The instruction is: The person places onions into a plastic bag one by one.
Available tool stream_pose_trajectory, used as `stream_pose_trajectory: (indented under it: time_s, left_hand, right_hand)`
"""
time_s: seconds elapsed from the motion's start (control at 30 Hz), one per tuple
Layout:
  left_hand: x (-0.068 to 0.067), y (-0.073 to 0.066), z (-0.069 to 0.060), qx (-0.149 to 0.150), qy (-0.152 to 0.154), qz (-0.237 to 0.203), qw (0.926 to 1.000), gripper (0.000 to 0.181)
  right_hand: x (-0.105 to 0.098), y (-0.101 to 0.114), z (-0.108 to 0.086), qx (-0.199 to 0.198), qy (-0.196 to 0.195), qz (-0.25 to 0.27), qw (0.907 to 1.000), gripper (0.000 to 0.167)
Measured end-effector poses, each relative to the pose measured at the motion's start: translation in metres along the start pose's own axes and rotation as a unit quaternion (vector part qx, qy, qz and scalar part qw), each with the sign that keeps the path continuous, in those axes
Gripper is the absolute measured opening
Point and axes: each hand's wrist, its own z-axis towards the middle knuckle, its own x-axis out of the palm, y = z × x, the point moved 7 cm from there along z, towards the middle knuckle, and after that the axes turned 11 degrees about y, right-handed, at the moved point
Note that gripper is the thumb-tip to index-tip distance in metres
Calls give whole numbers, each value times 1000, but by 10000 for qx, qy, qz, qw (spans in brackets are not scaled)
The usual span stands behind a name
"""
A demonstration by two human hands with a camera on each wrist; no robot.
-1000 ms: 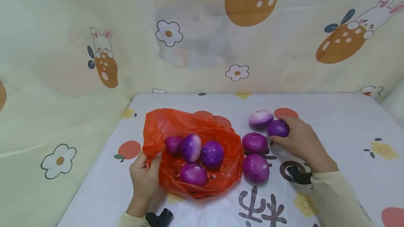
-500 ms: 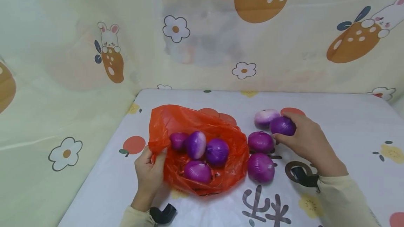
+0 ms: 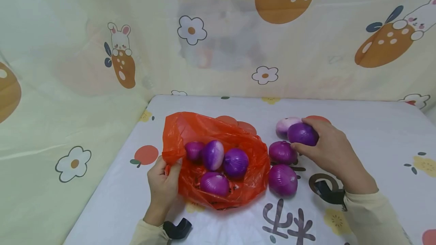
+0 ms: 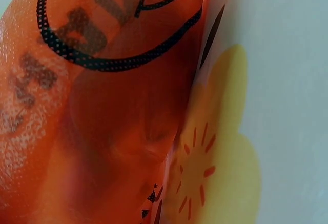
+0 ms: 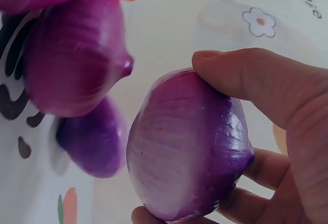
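Note:
My right hand (image 3: 328,152) grips a purple onion (image 3: 302,134) between thumb and fingers, just right of a paler onion (image 3: 283,127) that it partly covers. The right wrist view shows the gripped onion (image 5: 187,147) close up, pale on one side. With its thumb and fingers, my left hand (image 3: 164,180) pinches the left rim of a red plastic bag (image 3: 185,126). Several onions lie inside that bag, among them a striped one (image 3: 213,155). In the left wrist view only the bag's printed side (image 4: 118,101) and the tablecloth appear; the hand itself is out of sight.
Two more onions, one behind (image 3: 282,152) and one in front (image 3: 283,180), sit along the bag's right side. A white patterned tablecloth (image 3: 112,214) covers the table. Printed cloth (image 3: 225,48) hangs behind it and at the left.
My right hand has raised the gripped onion a little and brought it slightly left, toward the bag. The head view has shifted somewhat. My left hand still holds the bag's rim.

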Motion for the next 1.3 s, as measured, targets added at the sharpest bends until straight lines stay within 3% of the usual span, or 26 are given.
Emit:
stream_pose_trajectory:
  time_s: [0.67,1.07,1.3]
  left_hand:
    - [0,0,1,36,29,-85,10000,25]
    - [0,1,0,-219,35,-304,9993,23]
    - [0,2,-1,-241,44,-300,9992,23]
  right_hand:
    - [-2,38,-13,-399,-6,196,9990,85]
    - [1,58,-19,-798,-139,309,9962,77]
    - [5,67,-21,-831,-44,251,9962,81]
